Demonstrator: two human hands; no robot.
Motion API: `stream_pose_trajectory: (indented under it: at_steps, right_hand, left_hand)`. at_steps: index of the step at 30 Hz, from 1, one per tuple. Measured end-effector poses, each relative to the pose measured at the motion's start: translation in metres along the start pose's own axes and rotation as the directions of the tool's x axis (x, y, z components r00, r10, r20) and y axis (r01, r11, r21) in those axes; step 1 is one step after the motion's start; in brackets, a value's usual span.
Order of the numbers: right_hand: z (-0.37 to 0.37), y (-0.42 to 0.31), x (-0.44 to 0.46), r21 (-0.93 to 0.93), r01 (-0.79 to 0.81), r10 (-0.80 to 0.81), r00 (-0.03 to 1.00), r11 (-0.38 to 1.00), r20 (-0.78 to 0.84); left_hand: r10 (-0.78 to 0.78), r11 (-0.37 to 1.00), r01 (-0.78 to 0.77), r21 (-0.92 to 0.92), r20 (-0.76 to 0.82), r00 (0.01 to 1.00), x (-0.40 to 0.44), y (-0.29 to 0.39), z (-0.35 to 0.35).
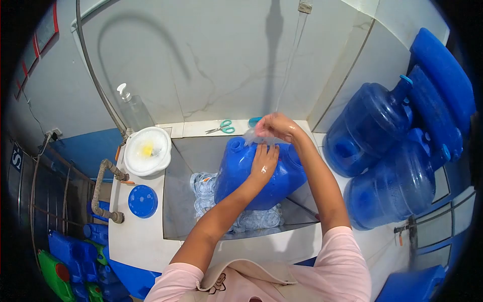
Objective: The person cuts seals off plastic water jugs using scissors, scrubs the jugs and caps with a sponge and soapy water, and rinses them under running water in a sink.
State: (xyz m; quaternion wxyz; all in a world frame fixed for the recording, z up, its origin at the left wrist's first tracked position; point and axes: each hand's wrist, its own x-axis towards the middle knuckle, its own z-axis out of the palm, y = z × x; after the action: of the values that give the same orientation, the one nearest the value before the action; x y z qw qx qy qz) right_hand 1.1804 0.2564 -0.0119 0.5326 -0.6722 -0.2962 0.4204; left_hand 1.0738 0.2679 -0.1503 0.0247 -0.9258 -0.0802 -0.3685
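1. One glossy blue jug point(259, 194) is sitting mid-basin point(178, 161).
2. Left hand point(265, 163): lying flat on the jug, fingers extended.
3. Right hand point(275, 126): curling at jug's one o'clock, water point(289, 65) running onto it; cannot tell if gripping.
4. Around jug: two bottles point(370, 123) standing two-to-three o'clock, one scissors point(226, 127) lying eleven.

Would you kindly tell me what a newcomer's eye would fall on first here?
Probably the big blue container in the sink, with the left hand on it. Two translucent blue bottles loom at right, and a white bowl of foam sits left of the sink.
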Motion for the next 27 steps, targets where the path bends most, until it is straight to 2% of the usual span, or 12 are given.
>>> stream_pose_trajectory:
  at_steps: [2,6,7,9,11,13,14,17,18,24,26,27]
  right_hand:
    - [0.002,-0.002,-0.003,0.122,-0.052,0.049,0.998,0.991,0.034]
    - [0.000,0.003,0.001,0.046,-0.028,0.023,0.994,0.999,0.106]
    - [-0.004,0.003,0.003,-0.037,-0.004,0.007,0.996,0.999,0.084]
    - [-0.012,0.002,0.002,-0.118,0.011,-0.005,0.999,0.993,0.053]
    - [-0.014,0.001,0.001,-0.307,0.014,0.012,0.997,0.952,0.082]
    - [-0.016,0.001,-0.001,-0.387,0.016,0.018,0.996,0.922,0.085]
    - [-0.015,0.000,0.000,-0.468,0.024,0.023,0.995,0.883,0.094]
    - [-0.017,0.009,0.007,-0.499,-0.026,0.079,0.993,0.866,0.086]
    - [-0.017,0.010,0.006,-0.496,-0.027,0.080,0.993,0.868,0.087]
    - [-0.013,0.011,0.009,-0.512,-0.041,0.095,0.992,0.858,0.079]
    - [-0.013,0.013,0.011,-0.199,-0.110,0.133,0.986,0.974,0.105]
    - [-0.011,0.010,0.007,-0.199,-0.113,0.136,0.985,0.973,0.107]
  left_hand:
    - [0.005,1.000,-0.005,0.028,-0.014,1.000,0.001,0.002,0.004]
    - [0.092,0.995,-0.092,0.030,-0.002,0.996,0.006,-0.008,0.012]
    - [0.093,0.995,-0.093,0.025,-0.003,0.996,0.007,-0.012,0.011]
    - [0.025,0.964,0.004,-0.266,0.103,0.994,0.008,-0.022,0.009]
    - [0.009,0.964,0.018,-0.265,0.101,0.995,0.014,-0.040,0.008]
    - [0.026,0.974,0.023,-0.226,0.213,0.977,0.020,-0.054,-0.006]
    - [0.091,0.934,-0.042,-0.354,0.124,0.988,0.019,-0.060,-0.021]
    - [0.182,0.927,-0.097,-0.363,0.205,0.962,0.013,-0.073,-0.040]
    - [0.185,0.936,-0.066,-0.347,0.322,0.929,0.011,-0.077,-0.046]
    - [0.120,0.940,0.025,-0.341,0.396,0.910,-0.010,-0.095,-0.065]
    - [0.053,0.952,0.081,-0.296,0.418,0.907,-0.016,-0.096,-0.060]
    - [-0.010,0.961,0.126,-0.248,0.423,0.906,-0.014,-0.096,-0.060]
